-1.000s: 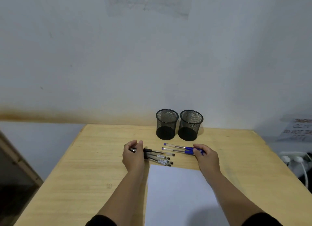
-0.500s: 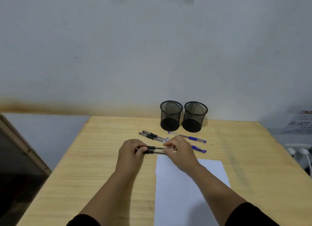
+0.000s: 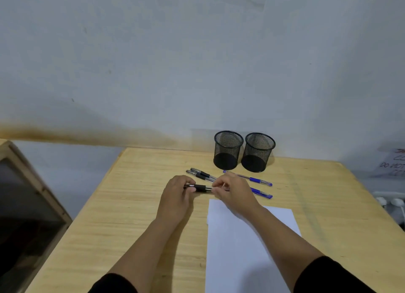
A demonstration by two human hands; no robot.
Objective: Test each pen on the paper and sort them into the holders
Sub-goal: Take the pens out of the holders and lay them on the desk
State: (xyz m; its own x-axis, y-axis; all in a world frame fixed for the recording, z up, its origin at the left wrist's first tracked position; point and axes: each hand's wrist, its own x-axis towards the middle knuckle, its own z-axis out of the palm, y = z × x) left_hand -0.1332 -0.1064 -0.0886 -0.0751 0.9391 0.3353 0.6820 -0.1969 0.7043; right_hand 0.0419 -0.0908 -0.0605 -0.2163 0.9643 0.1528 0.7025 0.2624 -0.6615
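hands (image 3: 178,190) (image 3: 233,190) grip black pen (image 3: 200,188) (loose pens (image 3: 202,175) behind).

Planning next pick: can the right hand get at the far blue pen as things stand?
Probably yes, once freed. The right hand is pinching a black pen together with the left hand. The far blue pen lies bare on the table, just beyond it, nothing between.

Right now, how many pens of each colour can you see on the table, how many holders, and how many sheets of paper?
Black pens: 3, two lying loose and at least one held between the hands
Blue pens: 2
Mesh holders: 2
Sheets of paper: 1
Total: 8
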